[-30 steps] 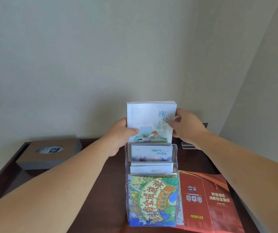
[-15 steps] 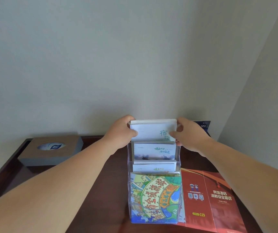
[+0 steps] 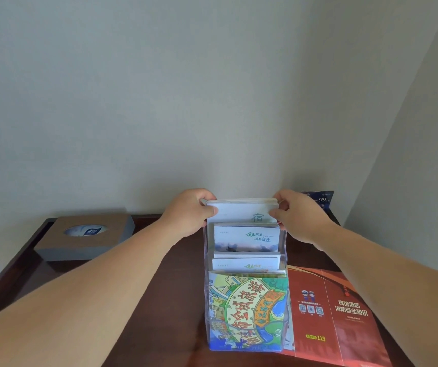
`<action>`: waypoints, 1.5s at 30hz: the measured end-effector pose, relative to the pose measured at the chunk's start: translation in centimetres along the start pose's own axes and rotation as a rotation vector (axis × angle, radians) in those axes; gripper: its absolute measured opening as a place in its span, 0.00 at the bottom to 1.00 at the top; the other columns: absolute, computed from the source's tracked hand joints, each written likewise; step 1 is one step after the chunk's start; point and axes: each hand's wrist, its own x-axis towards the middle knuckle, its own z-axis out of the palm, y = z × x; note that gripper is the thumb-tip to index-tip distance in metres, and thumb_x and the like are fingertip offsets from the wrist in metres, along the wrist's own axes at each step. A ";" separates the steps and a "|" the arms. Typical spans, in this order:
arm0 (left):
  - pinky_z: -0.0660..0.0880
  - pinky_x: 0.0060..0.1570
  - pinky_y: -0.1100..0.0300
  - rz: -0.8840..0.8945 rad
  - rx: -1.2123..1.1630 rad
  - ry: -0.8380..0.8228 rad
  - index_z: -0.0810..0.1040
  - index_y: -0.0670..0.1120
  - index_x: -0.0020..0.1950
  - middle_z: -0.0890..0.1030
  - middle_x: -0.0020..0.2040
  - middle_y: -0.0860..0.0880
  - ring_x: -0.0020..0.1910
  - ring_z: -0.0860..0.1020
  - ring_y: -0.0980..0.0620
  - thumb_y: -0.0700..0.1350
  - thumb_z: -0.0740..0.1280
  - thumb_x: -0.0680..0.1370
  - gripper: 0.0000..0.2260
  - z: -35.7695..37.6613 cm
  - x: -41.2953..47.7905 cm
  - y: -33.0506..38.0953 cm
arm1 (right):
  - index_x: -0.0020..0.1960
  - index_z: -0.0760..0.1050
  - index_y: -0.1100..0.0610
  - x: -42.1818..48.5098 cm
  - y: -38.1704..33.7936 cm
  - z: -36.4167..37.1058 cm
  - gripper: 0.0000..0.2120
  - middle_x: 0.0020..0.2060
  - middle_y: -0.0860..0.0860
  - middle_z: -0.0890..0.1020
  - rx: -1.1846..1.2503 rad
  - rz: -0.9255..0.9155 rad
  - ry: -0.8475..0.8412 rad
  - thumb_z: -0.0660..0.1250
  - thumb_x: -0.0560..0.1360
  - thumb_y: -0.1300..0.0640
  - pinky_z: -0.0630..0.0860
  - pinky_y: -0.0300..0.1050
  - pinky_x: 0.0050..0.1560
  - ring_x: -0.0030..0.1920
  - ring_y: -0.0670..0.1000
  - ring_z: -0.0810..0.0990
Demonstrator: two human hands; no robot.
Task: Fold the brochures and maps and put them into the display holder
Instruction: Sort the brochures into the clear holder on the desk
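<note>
The stack of brochures (image 3: 241, 211) stands upright in the rearmost pocket of the clear holder (image 3: 283, 250), with only its top strip and one green character showing above the pocket in front. We hold it from both sides. Our left hand (image 3: 188, 213) grips its nine o'clock edge, thumb (image 3: 211, 211) pressed on the front face and fingers curled round behind. Our right hand (image 3: 296, 215) grips the three o'clock edge the same way, thumb on the front and fingertips hooked over the top corner. Both hands are closed on the stack, which sits squarely between them. In front of it, toward six o'clock, two pockets hold more pale brochures (image 3: 245, 238), and the front pocket holds a colourful map (image 3: 247, 311). The holder stands on a dark wooden table (image 3: 159, 287). A red leaflet (image 3: 339, 313) lies flat at four o'clock from the holder, touching its base. A tissue box (image 3: 85, 237) sits well apart at nine o'clock, and a blue card (image 3: 318, 200) stands at one o'clock behind our right hand.
</note>
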 end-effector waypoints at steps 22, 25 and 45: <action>0.81 0.52 0.45 -0.020 -0.019 -0.022 0.81 0.50 0.52 0.82 0.51 0.42 0.50 0.83 0.40 0.42 0.69 0.78 0.05 0.8 0.5 -0.2 | 0.52 0.74 0.54 0.1 0.5 -0.4 0.03 0.48 0.51 0.82 -0.031 0.036 -0.017 0.66 0.78 0.58 0.82 0.55 0.49 0.45 0.53 0.83; 0.82 0.51 0.47 -0.036 -0.022 -0.027 0.80 0.50 0.54 0.81 0.52 0.44 0.51 0.82 0.42 0.42 0.70 0.77 0.07 0.6 0.4 -0.1 | 0.55 0.74 0.53 0.0 0.3 -0.4 0.07 0.50 0.51 0.82 -0.029 0.041 -0.029 0.66 0.78 0.59 0.82 0.54 0.49 0.47 0.53 0.82; 0.81 0.52 0.50 -0.107 -0.010 -0.033 0.74 0.48 0.64 0.79 0.54 0.42 0.54 0.80 0.44 0.41 0.71 0.76 0.17 0.5 -1.2 0.7 | 0.69 0.70 0.51 -0.8 0.6 -0.7 0.23 0.60 0.52 0.80 0.093 0.178 -0.092 0.64 0.76 0.65 0.81 0.52 0.54 0.54 0.55 0.80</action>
